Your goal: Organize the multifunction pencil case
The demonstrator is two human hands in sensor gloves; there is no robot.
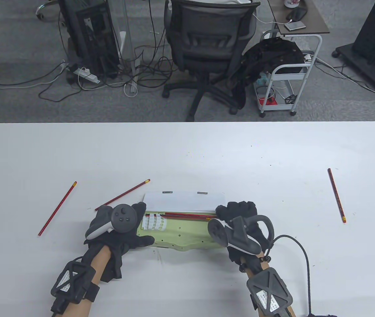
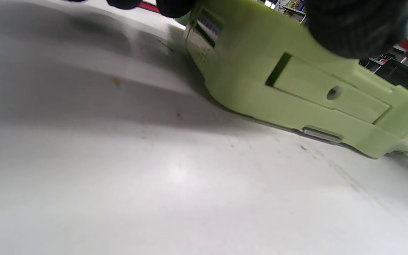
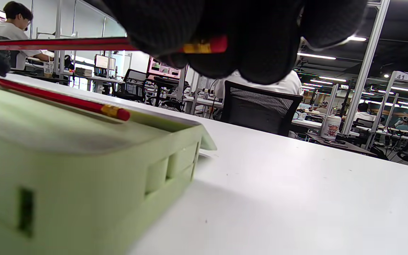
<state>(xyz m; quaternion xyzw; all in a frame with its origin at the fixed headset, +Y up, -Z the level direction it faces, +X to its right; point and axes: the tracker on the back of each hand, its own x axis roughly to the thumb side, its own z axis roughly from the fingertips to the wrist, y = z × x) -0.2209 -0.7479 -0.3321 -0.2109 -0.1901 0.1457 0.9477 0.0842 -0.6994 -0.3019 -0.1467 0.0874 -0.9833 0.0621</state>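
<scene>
The green pencil case (image 1: 181, 236) lies open near the table's front edge, its white lid (image 1: 184, 199) folded back. A white ribbed holder (image 1: 154, 223) sits in its left end. My left hand (image 1: 134, 228) holds the case's left end, thumb along the front edge and fingertips over the back; the left wrist view shows the case's side (image 2: 296, 81). My right hand (image 1: 237, 212) is at the case's right end and pinches a red pencil (image 3: 66, 44) by its eraser end, just above the tray. Another red pencil (image 3: 62, 99) lies in the case.
Three loose red pencils lie on the table: one at far left (image 1: 57, 208), one (image 1: 123, 194) just behind my left hand, one at far right (image 1: 336, 194). A black cable (image 1: 303, 251) loops off my right wrist. An office chair (image 1: 207, 43) and a white trolley (image 1: 289, 82) stand beyond the far edge.
</scene>
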